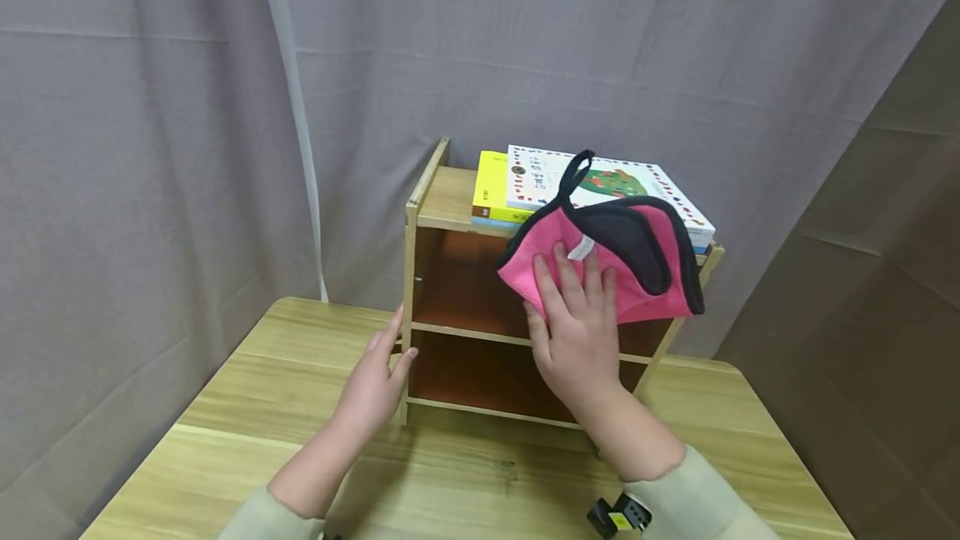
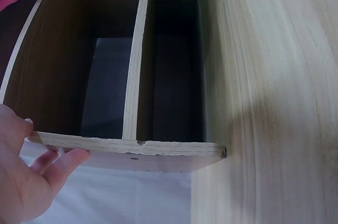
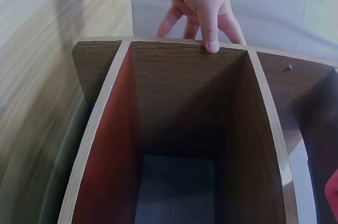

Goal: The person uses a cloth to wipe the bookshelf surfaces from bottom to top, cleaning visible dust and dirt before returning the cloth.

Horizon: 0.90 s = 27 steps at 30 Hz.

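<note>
A small wooden shelf stands on the table. At its left side panel, my left hand grips the front edge; the right wrist view has the thumb over the edge and the other fingers outside. My right hand rests on a pink cleaning cloth with black trim and a black loop, its fingers straight and slightly spread. The cloth lies across the upper front of the shelf, hiding part of the top board. Only a scrap of the pink cloth enters the right wrist view.
On the shelf top lie a yellow book and a white picture book, partly behind the cloth. Grey curtains hang behind and at the left. The wooden table extends on both sides of the shelf.
</note>
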Each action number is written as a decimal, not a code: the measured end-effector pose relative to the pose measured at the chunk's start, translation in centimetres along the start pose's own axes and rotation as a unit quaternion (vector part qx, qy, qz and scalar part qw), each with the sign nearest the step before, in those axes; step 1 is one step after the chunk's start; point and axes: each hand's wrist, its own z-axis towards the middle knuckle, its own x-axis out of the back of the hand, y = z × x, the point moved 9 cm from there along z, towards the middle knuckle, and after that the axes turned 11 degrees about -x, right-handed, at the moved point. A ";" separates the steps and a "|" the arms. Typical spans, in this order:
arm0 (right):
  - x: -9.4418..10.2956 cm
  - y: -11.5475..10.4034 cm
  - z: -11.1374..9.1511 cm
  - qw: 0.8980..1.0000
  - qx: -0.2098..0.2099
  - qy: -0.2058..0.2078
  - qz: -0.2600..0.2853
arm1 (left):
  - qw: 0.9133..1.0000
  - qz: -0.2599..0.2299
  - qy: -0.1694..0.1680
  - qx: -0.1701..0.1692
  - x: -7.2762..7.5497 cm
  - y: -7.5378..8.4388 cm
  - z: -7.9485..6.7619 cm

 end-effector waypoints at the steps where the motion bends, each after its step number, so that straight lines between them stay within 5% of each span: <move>1: -0.1 -0.2 0.0 1.000 0.003 -0.003 -0.001 | 1.000 -0.001 0.001 0.001 0.0 0.0 0.0; 27: -1.9 -5.8 2.1 0.996 0.073 -0.040 -0.020 | 1.000 0.006 0.013 -0.003 0.3 -0.2 0.0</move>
